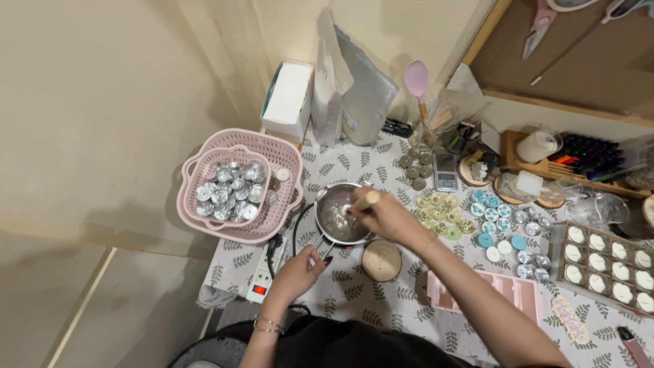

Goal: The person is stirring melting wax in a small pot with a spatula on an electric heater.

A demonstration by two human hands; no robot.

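A small metal pot (pixel 338 217) with pale, melting wax in it stands on the leaf-patterned tablecloth (pixel 354 293). My left hand (pixel 300 269) grips the pot's handle (pixel 321 251) at its near side. My right hand (pixel 385 215) is over the pot's right rim and holds a wooden stick (pixel 364 202) whose tip dips into the wax. A round wooden-lidded jar (pixel 381 259) sits just below my right hand.
A pink basket (pixel 240 182) of silver tealight cups sits at the left. Yellow, blue and silver tealights (pixel 490 221) lie right of the pot, with a tray of white candles (pixel 606 262) beyond. A pink mould (pixel 487 293), a power strip (pixel 262 276) and a pocket scale (pixel 445 172) are nearby.
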